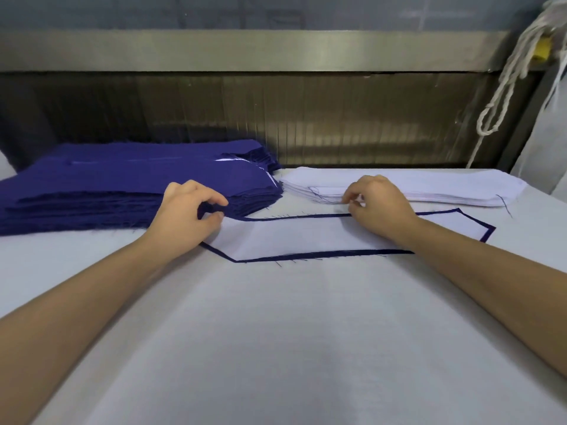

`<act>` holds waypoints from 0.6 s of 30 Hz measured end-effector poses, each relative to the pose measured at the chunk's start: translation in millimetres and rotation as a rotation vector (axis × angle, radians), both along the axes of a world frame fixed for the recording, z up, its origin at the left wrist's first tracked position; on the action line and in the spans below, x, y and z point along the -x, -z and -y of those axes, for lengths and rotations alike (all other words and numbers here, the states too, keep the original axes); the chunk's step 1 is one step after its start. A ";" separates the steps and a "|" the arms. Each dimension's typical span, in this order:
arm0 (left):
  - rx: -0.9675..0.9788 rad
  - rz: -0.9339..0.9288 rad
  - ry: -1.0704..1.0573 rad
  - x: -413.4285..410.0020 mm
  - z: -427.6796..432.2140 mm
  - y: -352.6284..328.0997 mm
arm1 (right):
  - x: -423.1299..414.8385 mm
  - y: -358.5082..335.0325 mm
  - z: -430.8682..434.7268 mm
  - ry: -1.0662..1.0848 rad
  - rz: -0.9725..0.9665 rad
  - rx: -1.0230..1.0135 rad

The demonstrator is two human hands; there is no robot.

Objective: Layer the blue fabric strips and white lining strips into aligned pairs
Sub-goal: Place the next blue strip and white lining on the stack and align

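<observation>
Left hand (187, 210): fingers curled, thumb and forefinger nearly closed; grip on cloth unclear. At thumb tip, left end of white lining strip (306, 234), lying on blue fabric strip (306, 256). Right hand (380, 207): curled fingertips pinch lining's far edge. Beyond left fingers, blue stack (107, 185); beyond right fingers, white lining stack (429, 187). All on table (276, 332).

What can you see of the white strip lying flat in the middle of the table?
The white lining strip is a long, thin, soft-looking cloth piece with slanted ends, lying flat on a slightly larger blue strip whose dark edge frames it. Both lie on the pale table. The left hand rests on its left end, the right hand at its upper edge, fingers curled.
</observation>
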State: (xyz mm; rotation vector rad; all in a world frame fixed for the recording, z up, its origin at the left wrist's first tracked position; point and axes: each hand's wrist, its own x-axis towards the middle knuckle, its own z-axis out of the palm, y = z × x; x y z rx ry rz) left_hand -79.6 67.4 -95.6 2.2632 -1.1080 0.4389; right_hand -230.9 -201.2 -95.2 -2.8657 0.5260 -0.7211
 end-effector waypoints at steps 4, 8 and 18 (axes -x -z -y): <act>0.082 -0.004 -0.068 -10.6 5.2 -8.5 | -54.6 -9.3 -25.8 -0.107 0.059 -0.013; 0.054 0.003 -0.130 -29.4 12.3 -16.0 | -106.0 -18.3 -48.2 -0.193 0.108 -0.015; -0.017 -0.107 -0.289 -92.1 44.5 -32.3 | -187.6 -23.5 -65.0 -0.144 -0.012 0.233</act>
